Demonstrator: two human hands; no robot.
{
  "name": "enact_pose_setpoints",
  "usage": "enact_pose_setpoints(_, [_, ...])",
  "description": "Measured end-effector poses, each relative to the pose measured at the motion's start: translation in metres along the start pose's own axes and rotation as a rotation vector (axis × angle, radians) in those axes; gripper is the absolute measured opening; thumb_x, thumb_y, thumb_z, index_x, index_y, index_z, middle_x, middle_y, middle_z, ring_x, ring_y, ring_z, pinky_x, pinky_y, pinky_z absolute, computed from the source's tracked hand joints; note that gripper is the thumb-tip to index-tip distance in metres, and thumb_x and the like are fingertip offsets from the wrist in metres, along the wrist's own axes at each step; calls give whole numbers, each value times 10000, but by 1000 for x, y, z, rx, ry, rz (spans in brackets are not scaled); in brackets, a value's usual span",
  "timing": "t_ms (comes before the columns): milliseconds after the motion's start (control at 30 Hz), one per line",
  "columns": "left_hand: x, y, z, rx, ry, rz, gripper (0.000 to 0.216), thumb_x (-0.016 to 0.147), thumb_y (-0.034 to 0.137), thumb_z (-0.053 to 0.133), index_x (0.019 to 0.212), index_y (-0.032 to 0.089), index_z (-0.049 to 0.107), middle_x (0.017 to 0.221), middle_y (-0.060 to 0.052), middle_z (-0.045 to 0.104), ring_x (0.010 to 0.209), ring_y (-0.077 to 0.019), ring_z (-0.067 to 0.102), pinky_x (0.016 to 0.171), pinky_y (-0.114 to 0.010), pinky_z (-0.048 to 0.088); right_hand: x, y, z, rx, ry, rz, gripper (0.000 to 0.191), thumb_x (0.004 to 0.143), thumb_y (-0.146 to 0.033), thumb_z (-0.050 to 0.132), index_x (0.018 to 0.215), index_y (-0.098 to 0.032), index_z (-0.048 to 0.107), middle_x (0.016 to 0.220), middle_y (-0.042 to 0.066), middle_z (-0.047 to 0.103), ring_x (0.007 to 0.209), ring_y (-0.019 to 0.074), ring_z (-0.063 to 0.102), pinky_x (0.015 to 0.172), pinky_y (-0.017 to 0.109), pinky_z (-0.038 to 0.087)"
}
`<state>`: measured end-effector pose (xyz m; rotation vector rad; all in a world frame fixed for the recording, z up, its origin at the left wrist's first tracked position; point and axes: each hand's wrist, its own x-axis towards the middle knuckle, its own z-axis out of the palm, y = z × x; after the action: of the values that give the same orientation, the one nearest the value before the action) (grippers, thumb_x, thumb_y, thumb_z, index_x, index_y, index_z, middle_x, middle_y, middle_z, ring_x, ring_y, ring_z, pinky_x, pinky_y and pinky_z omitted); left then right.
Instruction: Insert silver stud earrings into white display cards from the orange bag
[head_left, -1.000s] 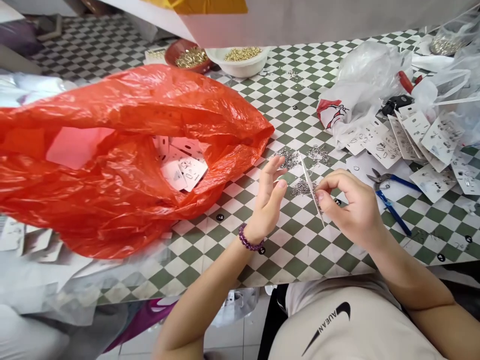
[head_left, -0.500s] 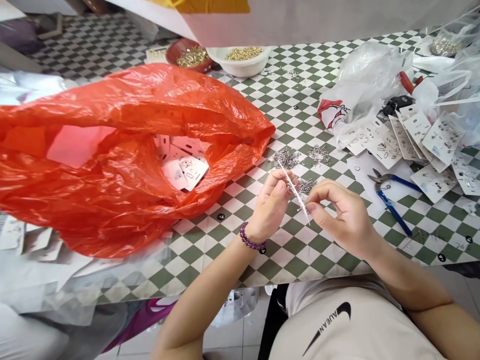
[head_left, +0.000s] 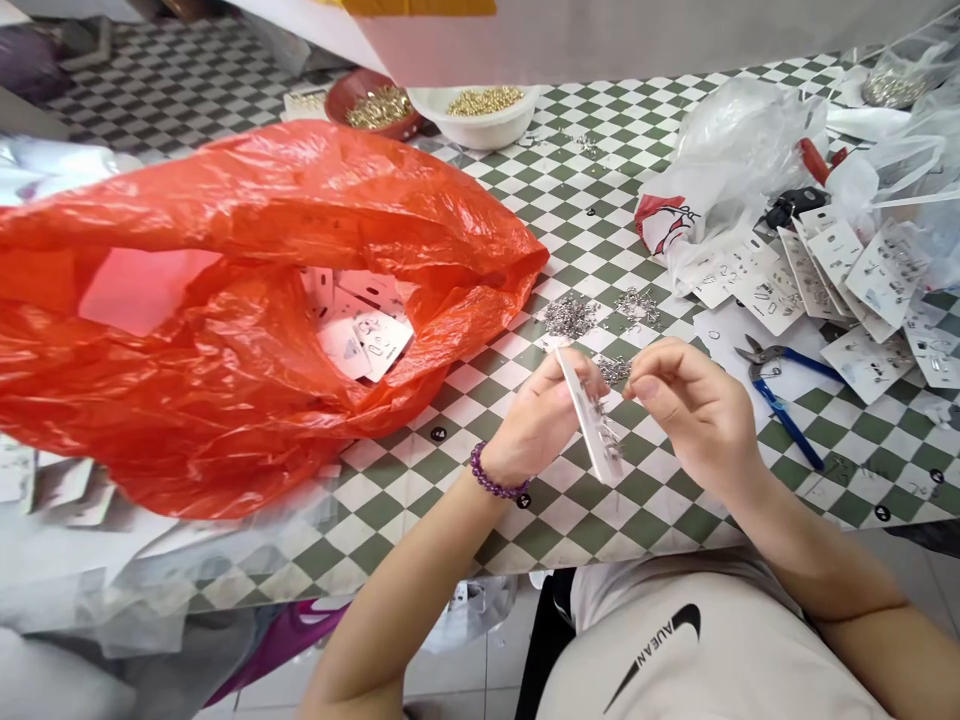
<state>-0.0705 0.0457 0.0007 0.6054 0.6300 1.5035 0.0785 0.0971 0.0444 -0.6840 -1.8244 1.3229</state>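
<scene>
Held in the left hand (head_left: 536, 425): a white jewelry card (head_left: 589, 425), gripped toward its far end, tilted steeply above the checkered tabletop (head_left: 420, 540), with small metal pieces on the side toward the right hand (head_left: 697, 420). Just beside the card and apart from it, with thumb and index finger closed together at the tips, on that right hand; cannot tell whether around some tiny piece.

For good handling, probably best to grip the card firmly without bending it, and to turn its loaded face up enough to see each piece. Approach square to the card with light fingertips, and avoid brushing pieces already attached. Work close above the nearest pile of silver-coloured pieces (head_left: 613, 369), but without dragging a wrist through it.
</scene>
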Motion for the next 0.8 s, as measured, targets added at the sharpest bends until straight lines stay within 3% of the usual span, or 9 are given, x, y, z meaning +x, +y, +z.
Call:
enact_pose_setpoints(167, [-7, -1, 1, 82, -161, -25, 194, 810, 353, 678, 763, 218, 547, 731, 15, 487, 668, -117, 487, 622, -252, 449, -2, 2, 14, 117, 23, 71, 104, 869, -295, 608, 797, -225, 635, 892, 33, 576, 937, 159, 572, 805, 314, 517])
enact_pose_setpoints(433, [-9, 0, 0, 99, -199, -6, 228, 822, 369, 655, 758, 219, 496, 685, 23, 452, 602, -106, 450, 558, -221, 415, -3, 9, 15, 193, -13, 199, 138, 848, -343, 632, 776, -229, 659, 936, 42, 589, 1057, 171, 555, 959, 363, 474])
enact_pose_setpoints(567, [-9, 1, 0, 79, -185, -46, 263, 810, 396, 661, 746, 217, 479, 703, 17, 464, 596, -110, 468, 512, -214, 423, -3, 9, 17, 259, -38, 245, 153, 851, -360, 629, 779, -229, 659, 950, 47, 593, 1086, 176, 550, 928, 358, 493])
enact_pose_setpoints(800, [-9, 4, 1, 47, -176, -63, 276, 808, 367, 673, 720, 208, 465, 662, 43, 476, 521, -85, 488, 567, -241, 478, -5, 8, 19, 253, -36, 251, 157, 829, -377, 647, 780, -230, 674, 978, 60, 588, 1106, 188, 536, 903, 362, 504])
